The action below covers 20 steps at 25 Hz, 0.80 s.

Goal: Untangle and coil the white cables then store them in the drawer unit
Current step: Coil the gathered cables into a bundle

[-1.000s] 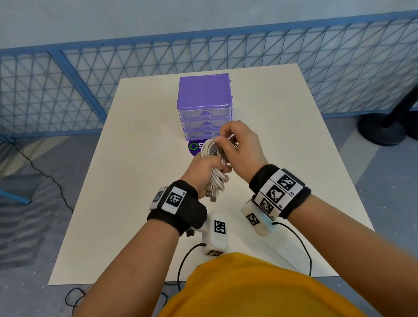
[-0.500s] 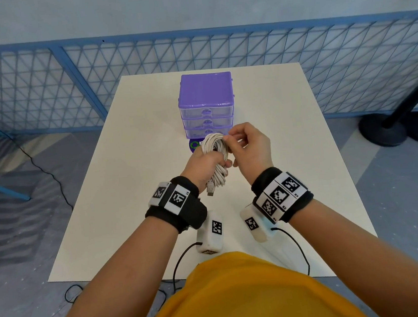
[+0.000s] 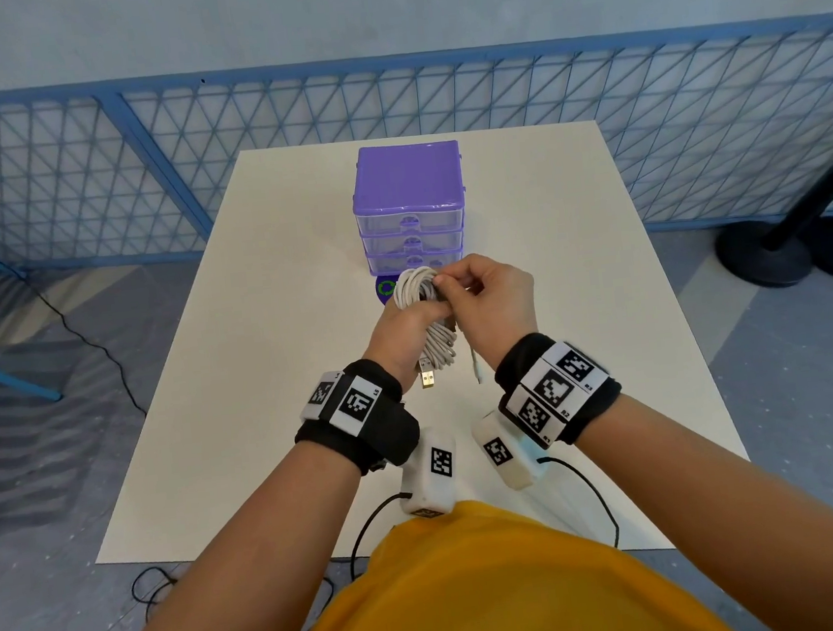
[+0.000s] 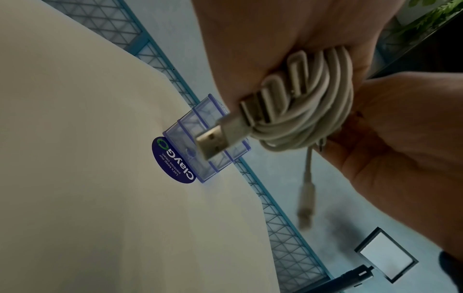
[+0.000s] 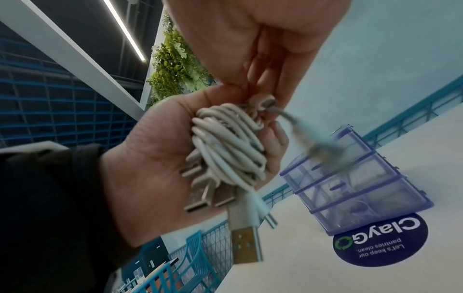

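You're on the coiling step: your left hand grips the coil above the table, and your right hand pinches its loose end. Next, tuck that end; the drawers are all closed.

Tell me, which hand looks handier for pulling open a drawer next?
Probably the right hand: it only pinches one cable strand, while the left hand grips the whole cable bundle. The drawer unit stands closed just beyond both.

round sticker on table, "ClayGo", "Let's keep our pantries clean."
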Each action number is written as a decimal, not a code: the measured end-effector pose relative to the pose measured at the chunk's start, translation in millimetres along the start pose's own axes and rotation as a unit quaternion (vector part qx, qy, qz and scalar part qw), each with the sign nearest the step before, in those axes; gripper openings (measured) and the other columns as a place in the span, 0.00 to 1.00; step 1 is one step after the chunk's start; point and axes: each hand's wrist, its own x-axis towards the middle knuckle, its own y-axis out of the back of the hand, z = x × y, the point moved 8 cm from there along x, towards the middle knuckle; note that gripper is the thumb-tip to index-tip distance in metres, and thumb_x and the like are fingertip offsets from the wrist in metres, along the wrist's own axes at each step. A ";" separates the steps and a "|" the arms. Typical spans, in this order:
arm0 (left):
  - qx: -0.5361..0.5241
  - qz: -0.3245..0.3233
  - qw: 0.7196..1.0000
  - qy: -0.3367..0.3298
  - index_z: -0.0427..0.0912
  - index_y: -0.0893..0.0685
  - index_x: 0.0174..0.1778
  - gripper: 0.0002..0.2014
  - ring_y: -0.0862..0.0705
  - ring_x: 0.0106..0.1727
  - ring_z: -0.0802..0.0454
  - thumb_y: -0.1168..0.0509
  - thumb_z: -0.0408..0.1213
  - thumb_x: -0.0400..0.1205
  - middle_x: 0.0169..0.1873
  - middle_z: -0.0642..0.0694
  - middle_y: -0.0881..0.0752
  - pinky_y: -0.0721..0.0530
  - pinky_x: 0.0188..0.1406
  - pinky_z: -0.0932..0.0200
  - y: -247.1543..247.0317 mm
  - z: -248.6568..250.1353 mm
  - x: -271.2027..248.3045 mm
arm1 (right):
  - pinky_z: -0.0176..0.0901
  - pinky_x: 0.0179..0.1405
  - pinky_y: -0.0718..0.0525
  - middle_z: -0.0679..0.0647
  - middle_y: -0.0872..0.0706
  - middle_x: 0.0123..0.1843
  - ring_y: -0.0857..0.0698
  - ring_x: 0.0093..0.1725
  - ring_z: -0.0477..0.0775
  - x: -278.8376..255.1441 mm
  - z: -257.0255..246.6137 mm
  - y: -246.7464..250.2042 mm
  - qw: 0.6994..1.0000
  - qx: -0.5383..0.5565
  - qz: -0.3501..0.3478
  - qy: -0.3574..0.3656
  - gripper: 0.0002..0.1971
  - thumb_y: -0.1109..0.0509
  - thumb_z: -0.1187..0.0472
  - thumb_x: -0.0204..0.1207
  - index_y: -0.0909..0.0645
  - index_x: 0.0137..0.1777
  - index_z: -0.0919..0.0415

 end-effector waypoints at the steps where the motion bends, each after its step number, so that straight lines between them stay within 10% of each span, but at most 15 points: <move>1: -0.005 0.004 1.000 0.003 0.39 0.17 0.45 0.15 0.18 0.37 0.45 0.37 0.28 0.63 0.38 0.37 0.18 0.20 0.36 0.55 1.2 0.4 -0.3 | 0.20 0.32 0.21 0.42 0.18 0.30 0.20 0.28 0.35 0.2 -1.2 -2.3 1.000 -0.010 -0.014 0.011 0.05 0.31 0.66 0.72 0.13 0.43 0.60; 5: -0.023 0.015 1.000 0.012 0.38 0.19 0.43 0.13 0.18 0.32 0.49 0.38 0.28 0.62 0.33 0.40 0.20 0.19 0.32 0.58 4.1 2.6 -0.3 | 0.18 0.36 0.20 0.50 0.14 0.40 0.17 0.32 0.31 -0.4 -2.9 -9.3 0.997 0.028 -0.071 0.019 0.11 0.35 0.73 0.72 0.14 0.49 0.63; 11: -0.080 0.004 0.997 0.013 0.45 0.17 0.37 0.11 0.18 0.36 0.51 0.40 0.28 0.80 0.35 0.43 0.18 0.19 0.35 0.60 -5.3 3.5 -4.7 | 0.36 0.43 0.15 0.53 0.14 0.37 0.15 0.39 0.48 5.8 3.0 -17.2 0.992 0.079 -0.096 -0.025 0.16 0.34 0.77 0.69 0.22 0.30 0.54; 15: -0.104 0.001 0.994 -0.015 0.46 0.20 0.36 0.10 0.20 0.40 0.49 0.38 0.28 0.80 0.36 0.45 0.20 0.18 0.38 0.57 -3.6 13.0 -2.8 | 0.32 0.28 0.23 0.49 0.25 0.32 0.26 0.29 0.46 7.1 21.9 -4.1 0.991 0.063 -0.053 -0.109 0.14 0.27 0.63 0.69 0.33 0.35 0.57; 20: -0.116 0.011 0.993 -0.003 0.49 0.21 0.30 0.14 0.16 0.37 0.46 0.37 0.29 0.80 0.34 0.45 0.19 0.14 0.33 0.52 -3.5 12.2 -3.1 | 0.53 0.41 0.16 0.53 0.24 0.37 0.21 0.39 0.54 -1.0 25.6 -22.7 0.979 0.013 -0.176 -0.102 0.12 0.39 0.51 0.79 0.30 0.40 0.60</move>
